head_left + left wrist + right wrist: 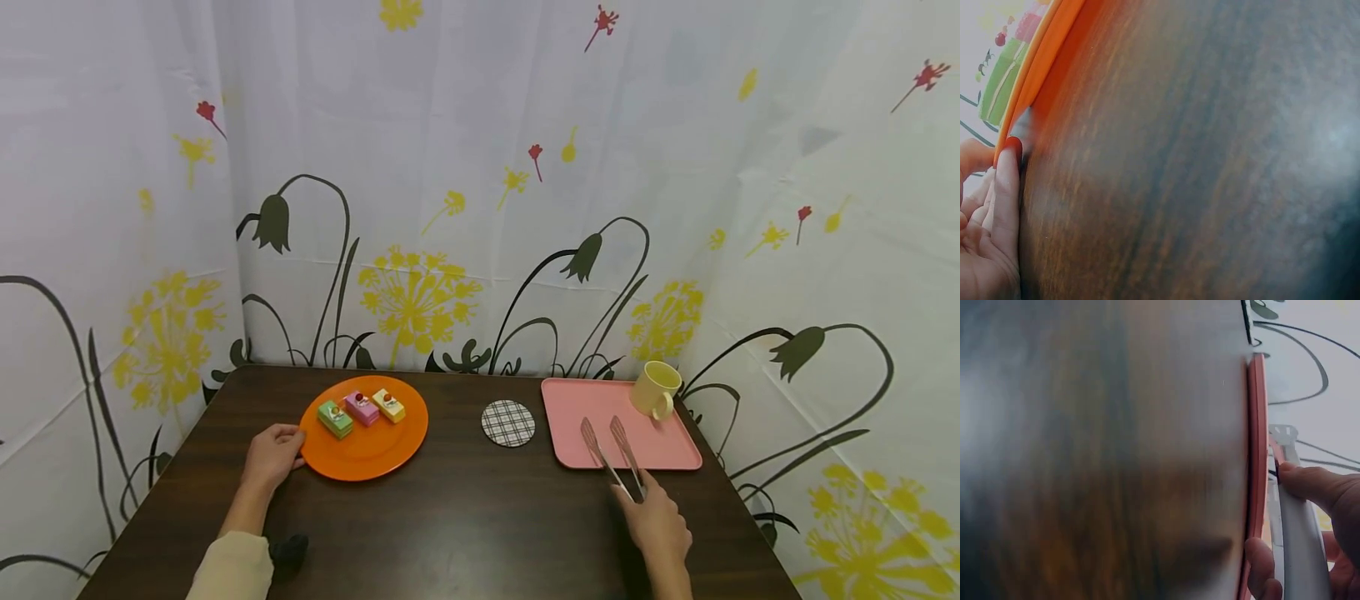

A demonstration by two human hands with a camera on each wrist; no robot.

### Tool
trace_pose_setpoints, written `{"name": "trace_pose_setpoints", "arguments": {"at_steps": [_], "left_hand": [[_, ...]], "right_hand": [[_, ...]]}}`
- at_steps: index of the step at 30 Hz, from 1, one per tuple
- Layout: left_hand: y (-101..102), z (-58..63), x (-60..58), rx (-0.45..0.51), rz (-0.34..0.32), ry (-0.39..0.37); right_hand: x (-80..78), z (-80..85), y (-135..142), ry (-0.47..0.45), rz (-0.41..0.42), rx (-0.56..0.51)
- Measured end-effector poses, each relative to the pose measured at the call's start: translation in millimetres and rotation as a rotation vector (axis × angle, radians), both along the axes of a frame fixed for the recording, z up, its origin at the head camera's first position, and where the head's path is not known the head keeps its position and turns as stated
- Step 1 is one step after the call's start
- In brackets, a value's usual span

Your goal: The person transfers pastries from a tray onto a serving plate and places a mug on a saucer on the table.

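My left hand (272,457) pinches the left rim of an orange plate (360,458). In the left wrist view the thumb lies over the plate's edge (1054,44) and a finger is under it. Three toy cake slices sit on the plate: green (334,419), pink-purple (362,408) and yellow (389,405), each topped with a small red or orange piece. My right hand (657,518) grips metal tongs (590,436) by the handle end. The tongs' two arms are spread apart, their heads over the pink tray (585,398). In the right wrist view thumb and fingers hold the tongs' handle (1300,544).
A pale yellow mug (656,390) stands upright at the tray's back right corner. Between plate and tray lies a round checked coaster (507,423). A dark object (288,552) is by the left sleeve. Behind the dark table (450,517) hangs a flowered curtain (465,167).
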State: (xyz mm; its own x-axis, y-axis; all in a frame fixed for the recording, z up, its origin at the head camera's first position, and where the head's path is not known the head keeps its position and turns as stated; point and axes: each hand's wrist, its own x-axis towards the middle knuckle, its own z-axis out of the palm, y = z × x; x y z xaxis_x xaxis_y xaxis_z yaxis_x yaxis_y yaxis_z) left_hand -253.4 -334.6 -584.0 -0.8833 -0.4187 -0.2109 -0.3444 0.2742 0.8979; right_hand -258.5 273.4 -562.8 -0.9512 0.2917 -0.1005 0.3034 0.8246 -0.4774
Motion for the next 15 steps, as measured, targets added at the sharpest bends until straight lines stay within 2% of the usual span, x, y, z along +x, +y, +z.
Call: {"name": "trace_pose_setpoints", "arguments": {"at_steps": [7, 15], "left_hand": [[-0.7, -1.3, -0.5, 0.002, 0.001, 0.012], [-1.9, -5.5, -1.4, 0.0, 0.013, -0.007]], "right_hand": [[-0.8, 6.2, 9.4, -0.005, 0.02, 0.059], [-1.7, 11.8, 9.2, -0.054, 0.039, 0.09]]}}
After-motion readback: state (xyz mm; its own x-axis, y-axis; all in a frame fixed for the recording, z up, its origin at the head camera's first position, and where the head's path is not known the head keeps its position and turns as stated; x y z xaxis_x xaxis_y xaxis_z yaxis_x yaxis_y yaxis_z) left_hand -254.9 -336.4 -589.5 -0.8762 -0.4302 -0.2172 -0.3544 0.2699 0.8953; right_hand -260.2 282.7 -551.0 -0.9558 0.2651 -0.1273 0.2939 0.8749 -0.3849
